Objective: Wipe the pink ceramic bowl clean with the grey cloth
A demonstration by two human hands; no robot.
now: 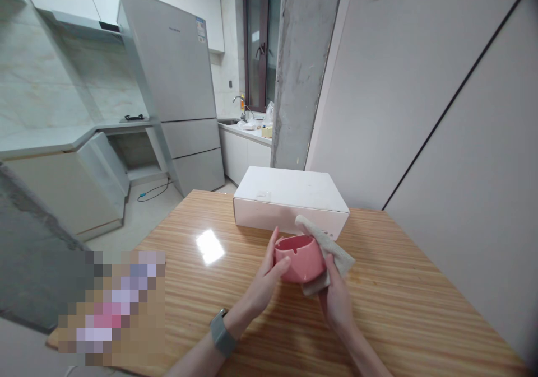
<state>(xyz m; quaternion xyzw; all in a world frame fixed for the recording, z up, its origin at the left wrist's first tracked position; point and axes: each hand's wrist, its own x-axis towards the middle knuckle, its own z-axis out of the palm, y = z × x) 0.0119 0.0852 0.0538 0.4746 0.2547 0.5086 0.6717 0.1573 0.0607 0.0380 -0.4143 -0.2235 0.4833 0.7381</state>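
Note:
A pink ashtray [300, 265] with notches in its rim is held up over the wooden table, tilted a little so its hollow shows. My left hand [264, 284] grips its left side, thumb on the front and fingers along the far side. On the right, my right hand [337, 296] is closed on a light grey cloth [339, 256] and presses it against the ashtray's right side. Part of the cloth hangs below the ashtray, and another flap stands up behind it. Some of my right fingers are hidden by the cloth.
Just beyond my hands, a white cardboard box [290, 189] lies on the wooden table [403, 298]. At the table's left edge is a pixelated patch [117, 304]. Farther back stand a fridge [172, 69], a sink counter [246, 147] and a concrete pillar [300, 69].

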